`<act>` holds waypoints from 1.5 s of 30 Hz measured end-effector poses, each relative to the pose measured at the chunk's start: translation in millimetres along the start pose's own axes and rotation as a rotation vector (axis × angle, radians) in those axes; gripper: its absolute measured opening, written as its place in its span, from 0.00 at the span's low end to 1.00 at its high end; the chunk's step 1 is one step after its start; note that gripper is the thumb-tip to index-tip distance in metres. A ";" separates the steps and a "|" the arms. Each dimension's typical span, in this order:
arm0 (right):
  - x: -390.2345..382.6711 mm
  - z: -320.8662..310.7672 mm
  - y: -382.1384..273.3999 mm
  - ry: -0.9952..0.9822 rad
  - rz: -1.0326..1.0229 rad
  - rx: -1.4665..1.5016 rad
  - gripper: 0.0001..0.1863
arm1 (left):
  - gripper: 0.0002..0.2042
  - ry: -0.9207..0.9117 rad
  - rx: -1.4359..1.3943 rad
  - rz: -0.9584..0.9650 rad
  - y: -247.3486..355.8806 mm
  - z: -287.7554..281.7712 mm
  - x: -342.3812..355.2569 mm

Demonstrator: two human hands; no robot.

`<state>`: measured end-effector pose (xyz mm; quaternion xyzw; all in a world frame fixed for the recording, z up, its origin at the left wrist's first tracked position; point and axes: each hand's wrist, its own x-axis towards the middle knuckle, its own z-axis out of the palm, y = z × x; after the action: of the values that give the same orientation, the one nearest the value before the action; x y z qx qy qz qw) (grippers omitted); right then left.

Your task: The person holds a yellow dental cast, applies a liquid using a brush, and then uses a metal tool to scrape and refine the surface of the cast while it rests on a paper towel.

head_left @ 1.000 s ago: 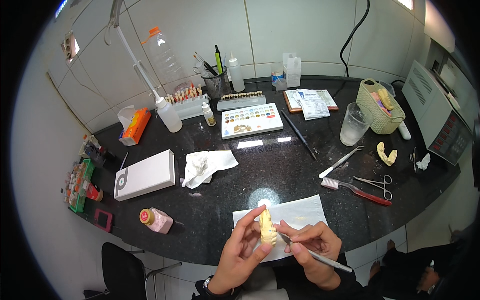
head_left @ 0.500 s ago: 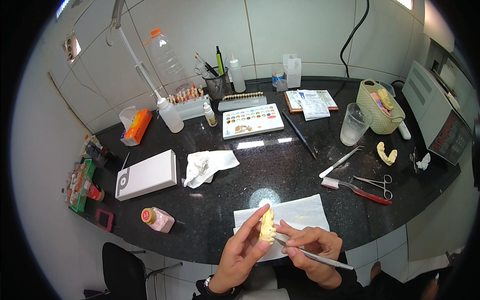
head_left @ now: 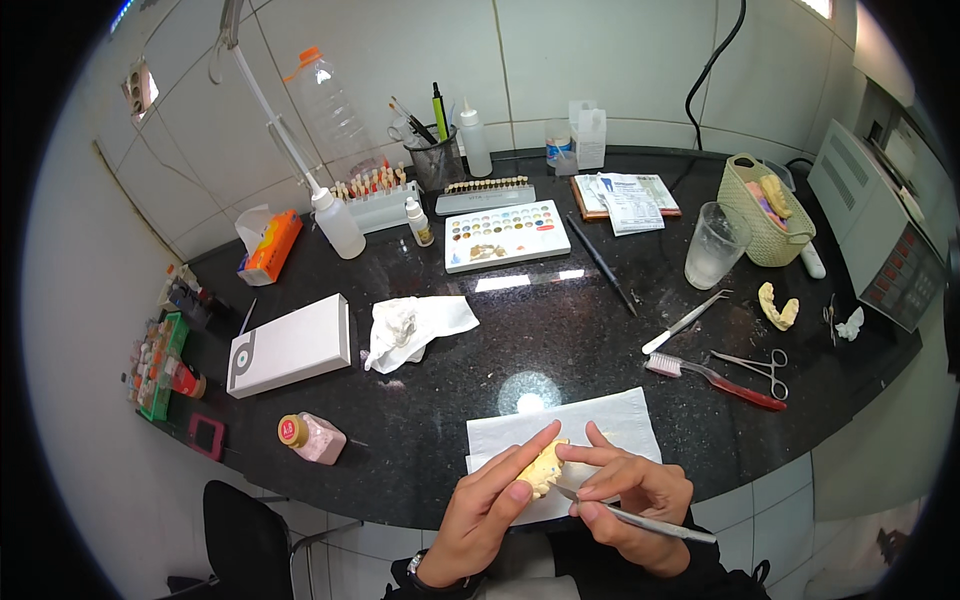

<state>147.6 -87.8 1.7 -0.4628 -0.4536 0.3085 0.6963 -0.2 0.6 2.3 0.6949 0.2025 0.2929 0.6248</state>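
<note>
Stood in pale, legible letters on the red-topped cap (head_left: 291, 431) of the pink-filled bottle (head_left: 322, 443). Ran as fine print, too small to read, over the white paper slip (head_left: 630, 205). Appeared as faint lettering on the grey tooth-shade holder (head_left: 487, 203). Formed an illegible red label (head_left: 545, 227) on the white palette (head_left: 538, 244) and a round grey emblem (head_left: 241, 358) on the white box (head_left: 300, 342).

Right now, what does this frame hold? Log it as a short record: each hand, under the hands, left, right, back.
Left hand: holds a yellowish dental model
Right hand: grips a slim metal tool, tip close to the model; contact unclear
Under hands: white sheet
Left: gold-lidded pink bottle, white box
Right: red-handled brush, scissor-handled clamp
Back: white palette
</note>
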 end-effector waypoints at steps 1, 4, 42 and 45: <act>0.2 -0.5 0.1 -0.003 0.001 -0.001 0.04 | 0.25 0.008 0.001 0.007 0.1 0.6 0.3; 0.6 -2.1 2.1 -0.018 0.009 -0.002 0.04 | 0.24 0.005 0.010 0.012 -1.9 0.2 0.5; -0.9 -8.7 7.3 -0.118 0.005 -0.075 0.05 | 0.23 -0.013 0.055 -0.043 0.4 -0.3 2.5; 1.0 -8.3 4.0 -0.127 0.065 -0.009 0.05 | 0.23 -0.025 0.021 -0.048 1.9 1.0 2.1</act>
<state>155.6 -88.4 -3.0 -0.4597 -0.4830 0.3577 0.6538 1.8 1.0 4.4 0.6999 0.2144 0.2671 0.6267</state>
